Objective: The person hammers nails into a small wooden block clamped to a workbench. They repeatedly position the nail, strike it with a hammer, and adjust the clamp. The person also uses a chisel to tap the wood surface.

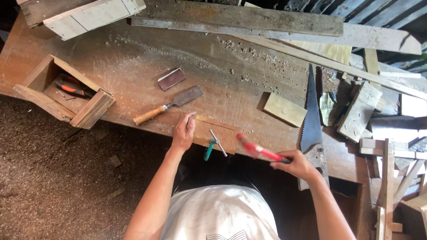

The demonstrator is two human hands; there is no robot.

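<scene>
1. Nearest me, at 6 o'clock, I see the person's white shirt and both bare forearms reaching up to a worn wooden table (133, 71).
2. The left hand (183, 131) sits just left of centre, fingers flat and pressed down on the left edge of a small wooden board (216, 133) lying at the table's near edge.
3. On that board rests a metal T-shaped tool with a teal handle (212, 146), its handle hanging past the edge toward 6 o'clock, untouched.
4. The right hand (297, 163), toward 4 o'clock, is closed around the dark grip of a red-handled tool (257, 151). It is blurred with motion, so I cannot tell its head; it points toward the board.
5. I judge the step in hand as working the steadied board. The next move calls for the left hand holding firm, fingers clear of the tool.
6. Just beside the right hand lies a handsaw (311, 120), blade running toward 12 o'clock.
7. Above the left hand, toward 11 o'clock, a wooden-handled chisel (169, 106) and a dark sanding block (171, 78).
8. At 9 o'clock, an open wooden box (91, 113) holds orange-handled pliers (70, 90).
9. From 12 to 3 o'clock, planks and offcuts (284, 109) pile up.
10. No packages, labels or signs are visible to me.
</scene>
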